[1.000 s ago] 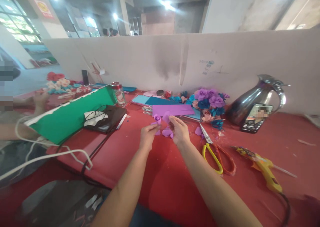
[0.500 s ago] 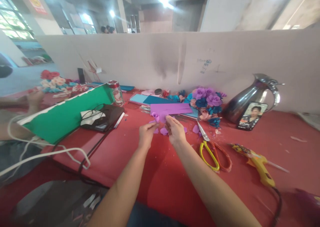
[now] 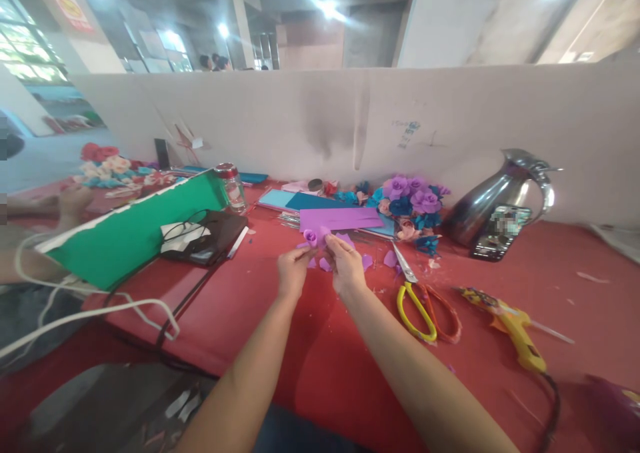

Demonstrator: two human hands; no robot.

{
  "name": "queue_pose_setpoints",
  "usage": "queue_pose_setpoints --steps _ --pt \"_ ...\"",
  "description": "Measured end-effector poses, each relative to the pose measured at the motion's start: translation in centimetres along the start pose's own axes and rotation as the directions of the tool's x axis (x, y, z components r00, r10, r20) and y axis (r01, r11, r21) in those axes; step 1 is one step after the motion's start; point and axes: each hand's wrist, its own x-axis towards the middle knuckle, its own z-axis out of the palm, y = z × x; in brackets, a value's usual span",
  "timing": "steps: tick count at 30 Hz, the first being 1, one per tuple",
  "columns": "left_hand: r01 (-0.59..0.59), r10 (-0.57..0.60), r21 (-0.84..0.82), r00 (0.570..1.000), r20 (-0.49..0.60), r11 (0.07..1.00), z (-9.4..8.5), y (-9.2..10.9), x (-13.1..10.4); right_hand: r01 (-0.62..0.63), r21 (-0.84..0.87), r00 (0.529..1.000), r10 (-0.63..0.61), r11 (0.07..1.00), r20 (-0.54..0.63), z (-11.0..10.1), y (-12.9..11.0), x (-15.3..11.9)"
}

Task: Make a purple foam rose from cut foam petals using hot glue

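Observation:
A small rolled purple paper flower rises from the pinched fingers of my left hand. Close beside it, my right hand pinches a purple paper petal between thumb and fingers. The petal is very near the flower; whether they touch I cannot tell. Several loose purple petals lie on the red table around and behind my hands. Just beyond them is a stack of purple paper, partly over blue sheets.
Right of my hands lie scissors and a yellow glue gun. A metal jug with a phone leaning on it stands behind. Finished paper flowers sit at the back. Left are a glass jar, black pouch and green board.
My right hand has moved slightly left, bringing its petal closer to the flower. My left hand stays nearly where it was, still pinching the flower.

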Motion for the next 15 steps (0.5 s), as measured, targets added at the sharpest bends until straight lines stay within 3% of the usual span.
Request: queue_pose_setpoints --steps 15 --pt "-0.064 0.066 0.046 0.997 -0.030 0.997 -0.29 -0.68 0.11 0.011 -0.023 0.999 -0.010 1.000 0.034 -0.04 0.62 -0.22"
